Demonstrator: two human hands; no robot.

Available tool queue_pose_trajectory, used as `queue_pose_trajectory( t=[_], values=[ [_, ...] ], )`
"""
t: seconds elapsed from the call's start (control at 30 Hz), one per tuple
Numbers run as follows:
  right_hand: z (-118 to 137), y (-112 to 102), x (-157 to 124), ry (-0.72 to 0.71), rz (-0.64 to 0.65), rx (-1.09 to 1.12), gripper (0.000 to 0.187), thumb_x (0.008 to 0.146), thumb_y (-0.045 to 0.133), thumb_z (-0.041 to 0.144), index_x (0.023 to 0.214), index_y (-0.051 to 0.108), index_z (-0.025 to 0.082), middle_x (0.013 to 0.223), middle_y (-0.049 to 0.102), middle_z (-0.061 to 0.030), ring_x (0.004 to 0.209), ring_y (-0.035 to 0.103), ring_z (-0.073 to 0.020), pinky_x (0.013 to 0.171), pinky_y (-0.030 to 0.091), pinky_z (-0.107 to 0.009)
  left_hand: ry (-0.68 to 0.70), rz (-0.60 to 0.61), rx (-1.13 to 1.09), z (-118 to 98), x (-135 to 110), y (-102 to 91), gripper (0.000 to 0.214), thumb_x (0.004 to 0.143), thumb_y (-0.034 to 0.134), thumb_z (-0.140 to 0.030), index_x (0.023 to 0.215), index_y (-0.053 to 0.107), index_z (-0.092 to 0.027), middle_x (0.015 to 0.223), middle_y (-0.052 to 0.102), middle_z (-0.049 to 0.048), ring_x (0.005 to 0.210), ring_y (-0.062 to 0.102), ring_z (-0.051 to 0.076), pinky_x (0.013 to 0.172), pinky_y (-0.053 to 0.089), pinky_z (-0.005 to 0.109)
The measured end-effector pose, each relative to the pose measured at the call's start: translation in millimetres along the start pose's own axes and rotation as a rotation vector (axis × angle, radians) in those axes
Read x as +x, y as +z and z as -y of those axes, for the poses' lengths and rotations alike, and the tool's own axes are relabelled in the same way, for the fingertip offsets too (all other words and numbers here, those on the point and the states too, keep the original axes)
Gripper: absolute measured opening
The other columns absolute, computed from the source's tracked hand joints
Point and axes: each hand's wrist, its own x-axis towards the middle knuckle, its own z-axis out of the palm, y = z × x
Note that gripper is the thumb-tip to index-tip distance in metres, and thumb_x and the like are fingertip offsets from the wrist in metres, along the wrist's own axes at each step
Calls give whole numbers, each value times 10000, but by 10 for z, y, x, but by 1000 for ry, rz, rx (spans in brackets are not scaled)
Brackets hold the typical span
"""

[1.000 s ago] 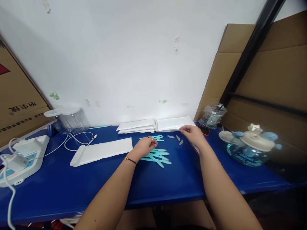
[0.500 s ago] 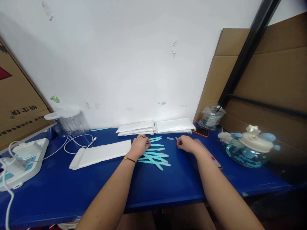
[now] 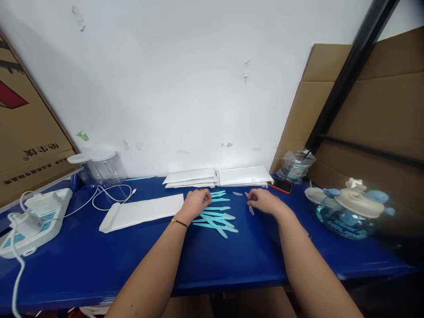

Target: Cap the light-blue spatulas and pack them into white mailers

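Several light-blue eyebrow razors (image 3: 217, 217) lie fanned across the blue table, paler tips pointing right. My left hand (image 3: 198, 201) is over the handle ends of the upper ones, fingers pinched on one razor (image 3: 220, 200); its grip is partly hidden. To the right, my right hand (image 3: 263, 201) is closed in a pinch. A small clear strip, apparently a blade cap (image 3: 251, 211), shows just below its fingertips. Another clear cap (image 3: 246, 194) lies against its fingers, and a further cap (image 3: 237, 193) rests flat to the left.
White padded envelopes (image 3: 245, 175) are stacked along the wall, and another envelope (image 3: 142, 213) lies left of my left hand. A power strip (image 3: 49, 225) with cables stands far left. At right are a phone (image 3: 281, 185) and a water bottle (image 3: 351, 216).
A clear cap now shows below my right fingertips where none was visible before. My left hand stays by the upper razors. The whole view has shifted slightly.
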Motion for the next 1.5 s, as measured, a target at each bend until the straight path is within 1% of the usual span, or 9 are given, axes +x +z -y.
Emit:
queue_pose_trajectory(
  t=[0.2,0.37,0.5,0.6,0.73,0.87,1.17,1.33,1.5],
  values=[
    [0,110,19,14,148,28,106,616,608,84,654,655,171,697,678,-48,584,597,-150,488,383,-218,13,-9,-180,3,8,22,165,790,539,-340,860,627,-219,758,648,1,709,578,150,614,382,231],
    [-35,182,95,0,101,213,99,619,597,76,649,643,158,617,660,-32,527,579,-136,479,398,-220,-5,26,-325,22,15,44,228,780,536,-386,853,638,-196,752,639,14,684,568,146,592,400,230],
    [-11,157,138,-60,-8,660,20,676,614,166,657,611,163,532,627,-1,478,568,-117,490,445,-220,-25,36,-406,21,8,38,283,768,536,-421,878,629,-178,768,628,27,684,553,146,585,407,232],
    [69,143,148,-87,-164,1105,167,671,692,280,752,601,166,621,675,-18,580,638,-132,567,503,-227,-32,27,-436,20,10,32,300,759,535,-435,880,627,-176,778,626,31,699,550,151,600,412,240],
    [164,158,135,-104,-158,1328,300,582,790,330,754,614,158,666,691,-37,690,681,-169,643,535,-243,-39,18,-437,12,10,18,302,758,528,-437,875,625,-177,781,624,30,702,544,154,606,407,246],
    [205,174,116,-124,-145,1313,319,569,801,342,756,625,154,661,691,-38,683,680,-170,628,533,-240,-33,11,-439,-4,1,-9,311,759,519,-440,880,623,-173,792,623,34,715,544,159,620,410,252],
    [176,149,105,-165,-287,1145,333,507,813,337,709,624,152,695,687,-33,641,652,-161,605,512,-258,-26,14,-483,-9,6,-32,271,781,489,-407,864,595,-172,768,579,17,681,490,138,607,383,240],
    [145,171,133,-230,-425,976,311,594,755,394,747,625,156,745,700,-68,700,659,-191,641,522,-288,-90,17,-563,19,30,-3,249,782,482,-389,873,570,-175,687,517,-12,597,441,112,564,362,225],
    [243,166,36,-438,-656,724,119,751,629,295,775,662,184,854,700,-66,823,654,-195,801,511,-338,-182,-11,-639,44,38,-1,251,753,495,-383,863,574,-172,643,489,-29,537,388,93,536,330,221]
  ],
)
